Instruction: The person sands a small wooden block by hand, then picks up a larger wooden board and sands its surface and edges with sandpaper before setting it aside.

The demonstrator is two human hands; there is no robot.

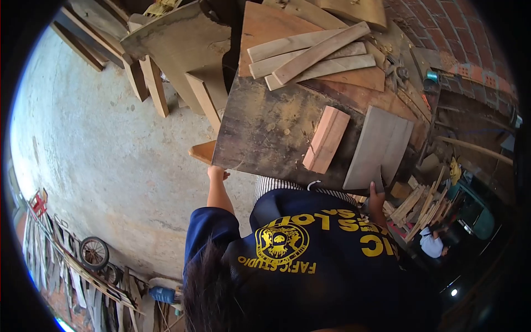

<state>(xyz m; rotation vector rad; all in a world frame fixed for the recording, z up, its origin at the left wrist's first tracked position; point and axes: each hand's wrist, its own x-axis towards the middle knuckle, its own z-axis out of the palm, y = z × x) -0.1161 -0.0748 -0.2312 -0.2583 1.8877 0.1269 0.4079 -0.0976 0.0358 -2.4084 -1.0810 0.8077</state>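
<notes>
My left hand (217, 172) is at the near left corner of the dark work table (249, 133), its fingers curled around the corner. On the right, my right hand (376, 196) holds the near edge of a wide grey board (380, 145), one digit showing on top and the others mostly hidden. This board lies slanted on the table's right part. A reddish wood block (327, 139) rests left of it, touching neither hand. Farther back, several pale wood strips (321, 52) lie crossed over a brown plywood sheet (260, 33).
Wood pieces (154, 86) and a large cut panel (182, 47) stand at the upper left. Scrap wood (423, 205) is piled at the right, near another person (431, 242). A wheel (94, 253), stacked planks (83, 276) and a blue container (161, 294) are at the lower left.
</notes>
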